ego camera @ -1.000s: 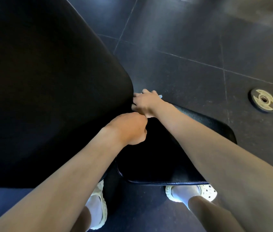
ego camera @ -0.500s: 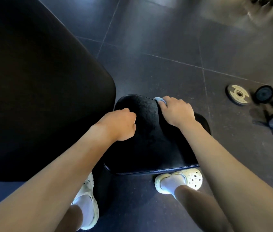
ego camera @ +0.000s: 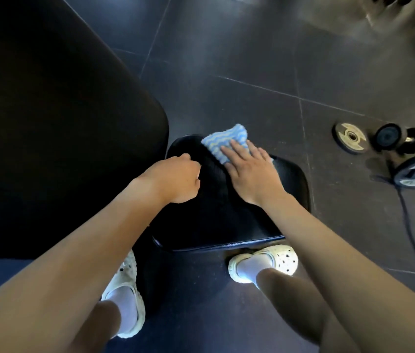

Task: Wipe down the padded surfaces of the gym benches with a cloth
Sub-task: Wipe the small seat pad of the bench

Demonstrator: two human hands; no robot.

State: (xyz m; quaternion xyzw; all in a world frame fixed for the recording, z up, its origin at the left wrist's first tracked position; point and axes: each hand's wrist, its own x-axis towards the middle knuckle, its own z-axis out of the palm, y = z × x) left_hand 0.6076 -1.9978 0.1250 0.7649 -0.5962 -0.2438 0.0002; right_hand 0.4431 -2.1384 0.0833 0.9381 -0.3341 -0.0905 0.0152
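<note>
Dark gym floor [ego camera: 252, 59]; at the seat pad's [ego camera: 226, 220] far edge, the right hand [ego camera: 252, 174] presses a blue cloth [ego camera: 224, 140] with flat fingers, and the left hand [ego camera: 176, 179] is clenched, empty.

glossy black seat pad [ego camera: 252, 220], textured woven cloth [ego camera: 226, 140]

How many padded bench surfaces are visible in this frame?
2. One large black pad fills the left side; a smaller seat pad lies at centre, where the right hand presses the cloth flat on its far end. More may lie outside the view.
</note>
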